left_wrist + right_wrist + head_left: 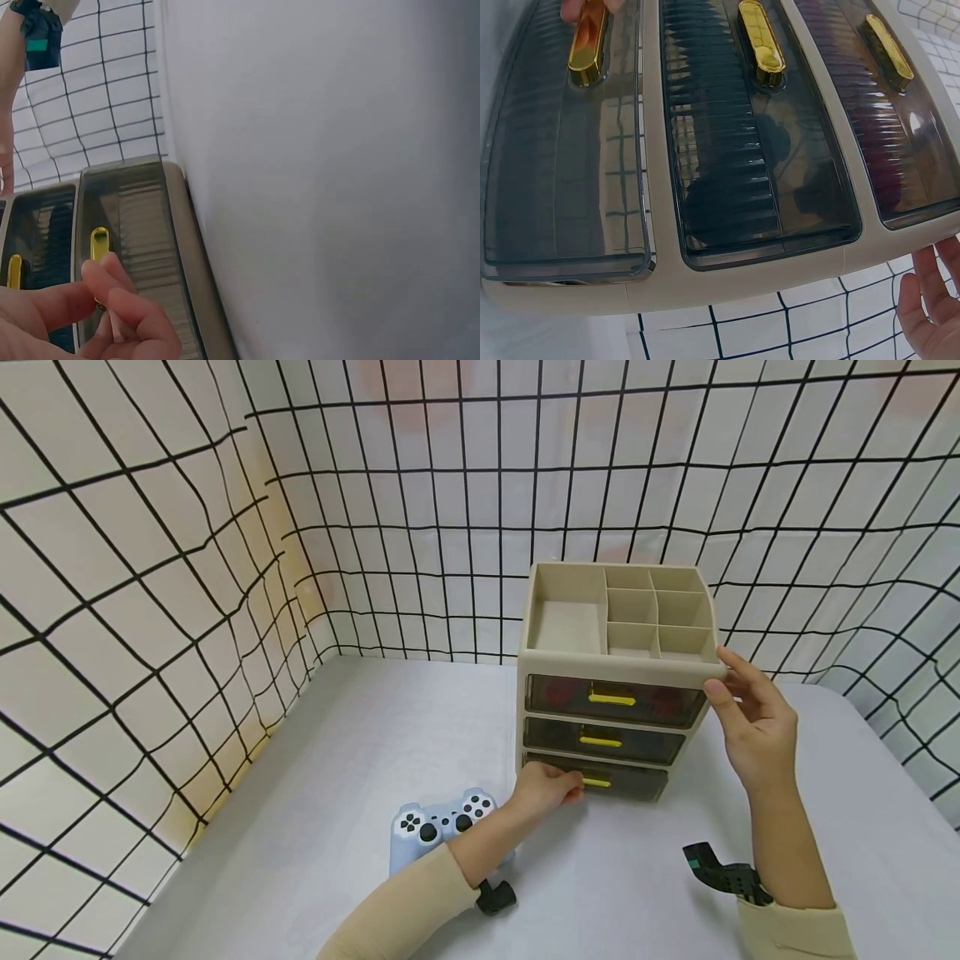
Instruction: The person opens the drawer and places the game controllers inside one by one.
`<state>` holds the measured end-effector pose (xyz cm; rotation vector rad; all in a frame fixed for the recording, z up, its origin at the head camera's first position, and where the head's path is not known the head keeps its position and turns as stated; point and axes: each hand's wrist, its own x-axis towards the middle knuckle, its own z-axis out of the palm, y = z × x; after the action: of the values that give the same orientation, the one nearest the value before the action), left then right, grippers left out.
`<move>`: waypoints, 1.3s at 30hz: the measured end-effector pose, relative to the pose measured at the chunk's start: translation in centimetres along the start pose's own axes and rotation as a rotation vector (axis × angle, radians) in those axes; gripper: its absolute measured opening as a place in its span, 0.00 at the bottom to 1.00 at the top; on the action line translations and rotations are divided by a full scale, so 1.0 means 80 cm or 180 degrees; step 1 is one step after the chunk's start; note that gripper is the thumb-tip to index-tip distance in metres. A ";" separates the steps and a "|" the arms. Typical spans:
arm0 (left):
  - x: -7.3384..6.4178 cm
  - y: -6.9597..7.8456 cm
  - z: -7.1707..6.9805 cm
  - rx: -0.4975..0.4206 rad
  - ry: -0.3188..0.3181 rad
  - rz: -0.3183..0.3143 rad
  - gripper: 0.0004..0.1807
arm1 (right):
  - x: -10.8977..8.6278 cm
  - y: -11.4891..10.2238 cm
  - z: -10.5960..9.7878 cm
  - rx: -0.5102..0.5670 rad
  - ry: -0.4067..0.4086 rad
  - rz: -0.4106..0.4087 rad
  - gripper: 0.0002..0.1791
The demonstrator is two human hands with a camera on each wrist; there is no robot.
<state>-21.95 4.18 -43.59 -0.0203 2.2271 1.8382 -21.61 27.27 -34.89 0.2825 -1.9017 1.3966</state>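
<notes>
1. The beige chest [618, 668] stands on the table [300, 760], between both hands; the left hand [546, 789] pinches the yellow handle [597, 782] of its bottom drawer [637, 785].
2. It has three dark, see-through drawers and a divided top.
3. The right hand [763, 735] touches its upper right corner, fingers extended.
</notes>
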 end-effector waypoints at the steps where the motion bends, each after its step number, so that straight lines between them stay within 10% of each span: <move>1: -0.001 0.000 0.000 -0.0016 -0.0015 -0.0008 0.12 | 0.000 0.000 0.000 -0.0003 0.0001 0.0000 0.23; 39: -0.074 -0.016 -0.012 -0.0289 -0.0330 -0.0259 0.11 | 0.001 0.000 0.001 0.0261 0.0001 -0.0057 0.23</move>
<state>-16.16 2.10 -43.45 -0.0310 2.0423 1.8518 -21.72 27.23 -34.83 0.3382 -1.8399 1.4649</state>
